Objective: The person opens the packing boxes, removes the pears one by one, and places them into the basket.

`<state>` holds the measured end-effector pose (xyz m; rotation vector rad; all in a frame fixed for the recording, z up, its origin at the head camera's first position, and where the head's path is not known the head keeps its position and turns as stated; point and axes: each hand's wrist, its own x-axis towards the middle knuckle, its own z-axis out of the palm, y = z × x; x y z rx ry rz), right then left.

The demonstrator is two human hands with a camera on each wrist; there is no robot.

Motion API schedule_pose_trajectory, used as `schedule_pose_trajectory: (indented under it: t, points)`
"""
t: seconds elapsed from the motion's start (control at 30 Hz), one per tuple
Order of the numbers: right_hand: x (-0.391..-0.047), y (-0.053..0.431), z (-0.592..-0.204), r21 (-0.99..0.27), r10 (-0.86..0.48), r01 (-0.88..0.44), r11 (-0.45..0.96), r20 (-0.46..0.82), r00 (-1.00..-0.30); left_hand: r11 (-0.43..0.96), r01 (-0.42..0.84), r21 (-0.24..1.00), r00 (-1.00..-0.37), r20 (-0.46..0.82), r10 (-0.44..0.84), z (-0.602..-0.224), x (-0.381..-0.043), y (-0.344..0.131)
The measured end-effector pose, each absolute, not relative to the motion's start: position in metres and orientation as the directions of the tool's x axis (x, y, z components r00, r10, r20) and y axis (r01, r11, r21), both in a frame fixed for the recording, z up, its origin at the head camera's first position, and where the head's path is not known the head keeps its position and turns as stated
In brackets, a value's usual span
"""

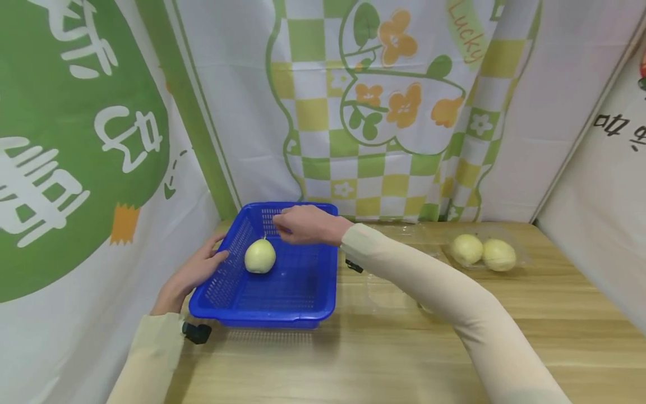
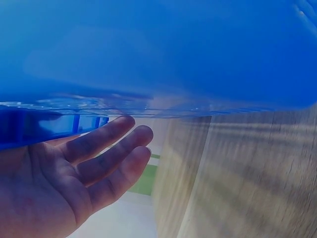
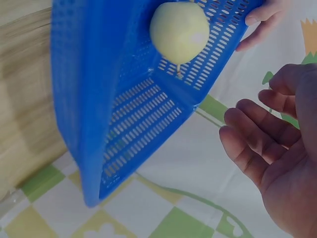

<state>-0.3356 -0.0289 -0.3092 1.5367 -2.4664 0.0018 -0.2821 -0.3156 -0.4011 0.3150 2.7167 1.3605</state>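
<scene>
A pale yellow-green pear [image 1: 259, 256] with a thin stem lies in the blue plastic basket [image 1: 282, 316], toward its left side. My left hand [image 1: 199, 268] holds the basket's left rim, thumb over the edge and fingers outside. In the left wrist view, the left hand's fingers [image 2: 111, 163] extend beneath the blue rim. Above the back part of the basket is my right hand [image 1: 305, 224], right of the pear in the head view. The right wrist view shows the right hand [image 3: 282, 144] with loosely curled fingers and nothing in them, apart from the pear [image 3: 179, 32].
Two more pears [image 1: 466, 249] rest on clear plastic packaging [image 1: 520, 255] at the right. A clear tray [image 1: 386, 294] lies right of the basket, partly behind my right arm. Printed curtains [image 1: 242, 112] hang behind and beside the wooden table [image 1: 383, 359].
</scene>
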Motion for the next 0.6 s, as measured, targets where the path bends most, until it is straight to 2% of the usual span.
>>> schedule_pose_trajectory:
  t: [0.33, 0.6]
  points:
    - [-0.34, 0.014, -0.311, 0.123, -0.866, -0.871, 0.476, 0.239, -0.44, 0.553, 0.138, 0.822, -0.977, 0.021, 0.213, -0.403, -0.282, -0.312]
    - [-0.336, 0.037, -0.314, 0.149, -0.877, -0.884, 0.442, 0.28, -0.391, 0.56, 0.108, 0.821, -0.981, -0.002, 0.193, -0.404, -0.279, -0.315]
